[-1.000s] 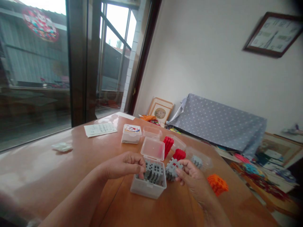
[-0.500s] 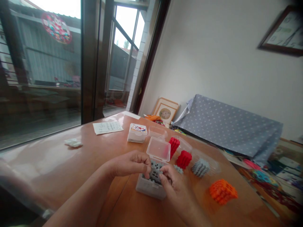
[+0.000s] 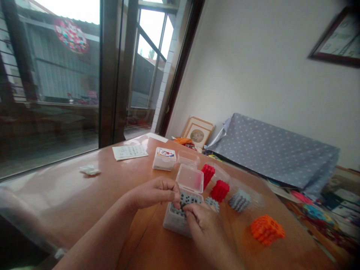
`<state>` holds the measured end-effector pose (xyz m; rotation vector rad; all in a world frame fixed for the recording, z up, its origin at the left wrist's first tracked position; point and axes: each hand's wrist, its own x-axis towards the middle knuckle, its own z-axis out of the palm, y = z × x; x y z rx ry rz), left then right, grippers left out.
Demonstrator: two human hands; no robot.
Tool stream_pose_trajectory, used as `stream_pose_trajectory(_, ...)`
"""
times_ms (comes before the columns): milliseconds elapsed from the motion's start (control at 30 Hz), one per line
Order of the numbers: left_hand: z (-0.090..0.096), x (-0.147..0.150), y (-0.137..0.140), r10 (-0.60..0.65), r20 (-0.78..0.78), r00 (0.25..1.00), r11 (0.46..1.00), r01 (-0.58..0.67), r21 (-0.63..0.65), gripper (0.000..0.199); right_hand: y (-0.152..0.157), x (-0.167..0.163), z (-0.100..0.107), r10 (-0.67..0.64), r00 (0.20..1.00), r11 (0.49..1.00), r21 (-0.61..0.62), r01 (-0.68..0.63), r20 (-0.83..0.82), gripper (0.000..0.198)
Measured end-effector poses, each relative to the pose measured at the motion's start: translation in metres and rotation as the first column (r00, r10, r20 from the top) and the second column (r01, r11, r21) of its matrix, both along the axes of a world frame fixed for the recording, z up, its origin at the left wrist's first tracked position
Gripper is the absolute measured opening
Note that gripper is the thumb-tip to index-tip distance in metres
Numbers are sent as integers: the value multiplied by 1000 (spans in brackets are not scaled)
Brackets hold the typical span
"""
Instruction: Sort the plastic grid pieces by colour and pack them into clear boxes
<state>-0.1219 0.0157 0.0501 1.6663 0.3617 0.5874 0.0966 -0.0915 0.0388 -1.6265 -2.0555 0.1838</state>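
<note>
On the dark-framed, white-faced wall clock [image 3: 341, 40], a blurred 8 and 7 can be made out. Marks on the flat white paper [image 3: 129, 152] and the translucent white plastic box's colourful label [image 3: 165, 152] are illegible.

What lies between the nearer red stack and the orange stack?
In the head view, a grey stack lies between the nearer red stack and the orange stack.

We see a smooth, glossy table [image 3: 108, 183], a translucent plastic box [image 3: 174, 225] near us, matt, rough-edged plastic blocks [image 3: 194, 200] inside it, shiny glass [image 3: 64, 78] at left, paper [image 3: 129, 152], and matt cloth [image 3: 281, 150] far right.
</note>
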Motion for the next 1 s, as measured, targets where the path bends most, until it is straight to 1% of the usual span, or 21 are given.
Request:
stream_pose_trajectory(167, -2, 4, 1, 0, 13, 1000, 1000, 0, -1, 18, -5, -2, 6, 30, 999, 999, -21, -30, 21, 28)
stream_pose_trajectory(367, -3, 3, 1, -3, 19, 1000, 1000, 2, 14, 17, -7, -2, 11, 45, 998, 997, -56, -46, -34, 22)
stream_pose_trajectory(633, -2, 4, 1, -24, -3, 1000, 1000, 24, 3, 18, -9, -1, 13, 21, 1000, 995, -100, -22, -13, 19)
stream_pose_trajectory(800, -3, 4, 1, -25, -20, 999, 999, 26, 22, 18, -8, -1, 12, 36, 999, 996, -76, -38, -24, 19)
stream_pose_trajectory(900, -4, 3, 3, -13, -27, 1000, 1000, 14, 27, 20, -8, 1, 9, 56, 995, 998, -36, -59, -87, 19)
stream_pose_trajectory(1000, -5, 3, 3, -7, -37, 999, 1000, 8, 15, 21, -5, 12, 7, 54, 966, 998, 0, -56, -254, 19)
